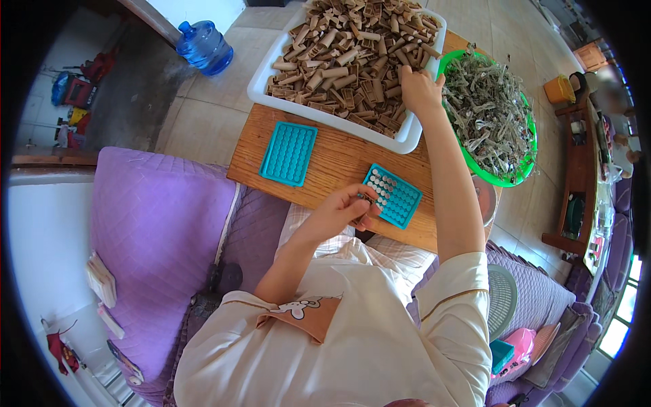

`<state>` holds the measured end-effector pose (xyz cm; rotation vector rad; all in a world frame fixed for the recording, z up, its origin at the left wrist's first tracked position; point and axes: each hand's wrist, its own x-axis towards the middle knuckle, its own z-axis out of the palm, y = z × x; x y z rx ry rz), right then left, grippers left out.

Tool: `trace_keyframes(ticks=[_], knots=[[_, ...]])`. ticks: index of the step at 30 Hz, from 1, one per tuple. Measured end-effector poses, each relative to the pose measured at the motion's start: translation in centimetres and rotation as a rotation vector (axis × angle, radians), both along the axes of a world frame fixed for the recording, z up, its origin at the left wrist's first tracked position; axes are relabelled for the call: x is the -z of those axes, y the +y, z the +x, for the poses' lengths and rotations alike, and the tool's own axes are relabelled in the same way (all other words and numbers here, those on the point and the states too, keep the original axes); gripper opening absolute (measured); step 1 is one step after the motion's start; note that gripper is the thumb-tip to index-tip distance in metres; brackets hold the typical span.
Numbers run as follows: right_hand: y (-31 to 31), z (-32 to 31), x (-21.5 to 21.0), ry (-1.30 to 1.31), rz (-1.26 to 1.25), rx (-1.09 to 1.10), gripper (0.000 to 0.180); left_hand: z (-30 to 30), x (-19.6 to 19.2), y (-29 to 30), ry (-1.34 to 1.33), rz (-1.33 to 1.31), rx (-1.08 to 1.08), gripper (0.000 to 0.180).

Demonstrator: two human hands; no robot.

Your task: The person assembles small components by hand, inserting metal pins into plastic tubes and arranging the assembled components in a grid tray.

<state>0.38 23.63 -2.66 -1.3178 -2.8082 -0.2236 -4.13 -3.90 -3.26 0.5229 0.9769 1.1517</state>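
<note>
On the wooden table (pixel 334 169), brown pieces (pixel 347 57) (likely light, stiff, best side-gripped) are filling a tub (pixel 407 143); apart, the left hand (pixel 333 212) is pinching seemingly one, the right hand (pixel 422 93) resting there, grip unclear.

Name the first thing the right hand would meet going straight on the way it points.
Likely the brown pieces in the white tub; the right hand may already touch them.

Count: hands (pixel 344 211), 2; counter (pixel 331 165), 1; teal trays (pixel 289 154) on it, 2; white bin (pixel 405 144), 1; green basin (pixel 507 182), 1; blue water jug (pixel 205 49), 1. Brown pieces (pixel 346 60), clear plastic pieces (pixel 485 102): too many to count. White discs (pixel 381 186): several, exact number unclear.
</note>
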Motion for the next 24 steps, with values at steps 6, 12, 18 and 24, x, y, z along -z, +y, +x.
trace_keyframes(ticks=[6, 12, 18, 24], knots=[[0.0, -0.3, -0.5, -0.211, -0.129, 0.006, 0.023, -0.1, 0.2, -0.3, -0.044, -0.030, 0.034, 0.019], [-0.5, 0.1, -1.3, -0.235, -0.224, -0.035, 0.015, -0.2, 0.5, -0.2, -0.049, -0.040, -0.004, 0.019], [0.0, 1.7, -1.5, -0.012, -0.124, -0.183, 0.016, -0.8, 1.0, -0.5, -0.061, 0.000, -0.047, 0.019], [-0.7, 2.4, -2.9, 0.152, -0.226, -0.248, 0.019, -0.8, 1.3, -0.5, -0.040, -0.030, -0.071, 0.017]])
